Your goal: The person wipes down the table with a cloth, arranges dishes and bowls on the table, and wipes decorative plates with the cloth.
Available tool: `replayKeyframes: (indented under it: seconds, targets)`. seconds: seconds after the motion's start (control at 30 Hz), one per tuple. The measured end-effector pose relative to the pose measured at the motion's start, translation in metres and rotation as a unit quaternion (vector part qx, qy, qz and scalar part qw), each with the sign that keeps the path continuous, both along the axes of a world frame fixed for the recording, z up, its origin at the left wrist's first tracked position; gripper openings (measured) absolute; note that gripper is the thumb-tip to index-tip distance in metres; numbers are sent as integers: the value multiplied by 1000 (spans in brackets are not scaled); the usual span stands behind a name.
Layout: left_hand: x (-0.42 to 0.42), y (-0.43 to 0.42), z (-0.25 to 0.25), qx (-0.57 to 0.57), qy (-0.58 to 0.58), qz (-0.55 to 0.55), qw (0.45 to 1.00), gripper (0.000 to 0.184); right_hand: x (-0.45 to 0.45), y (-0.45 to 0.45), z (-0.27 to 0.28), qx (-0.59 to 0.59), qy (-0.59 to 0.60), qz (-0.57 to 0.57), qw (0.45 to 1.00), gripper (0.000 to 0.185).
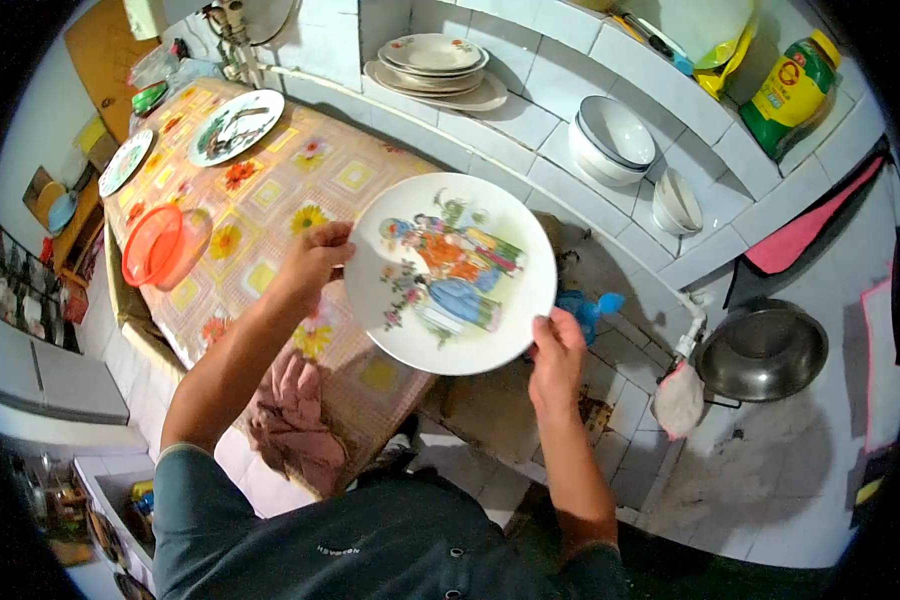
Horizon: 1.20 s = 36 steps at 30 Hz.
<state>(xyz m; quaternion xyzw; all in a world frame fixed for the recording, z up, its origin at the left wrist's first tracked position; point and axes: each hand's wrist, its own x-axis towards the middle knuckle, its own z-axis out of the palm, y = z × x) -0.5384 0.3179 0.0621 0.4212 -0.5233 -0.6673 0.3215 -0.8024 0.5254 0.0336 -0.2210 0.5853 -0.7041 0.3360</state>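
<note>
A large white plate (370,300) with a painted scene of figures in robes is held up in front of me, its face toward the camera. My left hand (315,265) grips its left rim, fingers partly hidden behind it. At the lower right rim, my right hand (558,355) pinches the edge with the thumb on the front. Below the left forearm, a crumpled pinkish-brown cloth (295,420) lies over the near edge of the table.
The table's flowered cloth (270,215) carries an orange plastic bowl (153,245), a decorated plate (236,128) and a smaller plate (127,162). Stacked plates (435,70) and bowls (610,145) stand on the tiled shelf. A metal wok (762,350) is at right.
</note>
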Motion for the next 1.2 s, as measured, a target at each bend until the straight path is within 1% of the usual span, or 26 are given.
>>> replayKeyframes:
  seconds: [0.07, 0.13, 0.17, 0.2, 0.27, 0.4, 0.53, 0.67, 0.8, 0.97, 1.03, 1.1, 1.2]
  targets:
    - [5, -27, -3, 0, -44, -6, 999, 34, 5, -27, -10, 1, -18, 1, 1000, 24]
    - [6, -42, -2, -10, -48, 24, 999, 34, 11, -47, -12, 6, 11, 17, 1000, 23]
    - [8, -55, -9, 0, -28, 20, 999, 29, 11, -56, -17, 18, 23, 37, 999, 21]
    - [10, -63, -16, -7, -26, 11, 1000, 29, 12, -62, -22, 18, 32, 41, 998, 21]
    - [12, -74, -26, 7, -38, 6, 999, 29, 18, -69, -25, 41, 29, 20, 999, 20]
    - [11, -88, -36, 11, -69, -11, 997, 28, 19, -77, -28, 40, 27, 13, 999, 18]
    - [6, -91, -42, 38, -49, -46, 997, 28, 15, -78, -37, 48, 37, 6, 998, 18]
    - [0, -98, -52, 47, -35, -26, 998, 28, 16, -79, -37, 63, 56, 11, 996, 19]
    - [-4, -92, -46, 42, -36, -24, 998, 29, 15, -77, -40, 71, 71, 11, 995, 20]
    - [-2, -95, -51, 23, -41, -15, 999, 29, 9, -77, -42, 80, 81, 26, 993, 22]
    - [-4, -94, -51, 19, -45, -10, 999, 29, 11, -75, -28, 137, 87, 44, 986, 24]
    - [-6, -92, -52, 17, -32, 28, 999, 30, 11, -75, -25, 142, 82, 40, 986, 25]
    - [-7, -86, -44, 25, -35, 20, 999, 32, 13, -73, -23, 144, 72, 40, 986, 26]
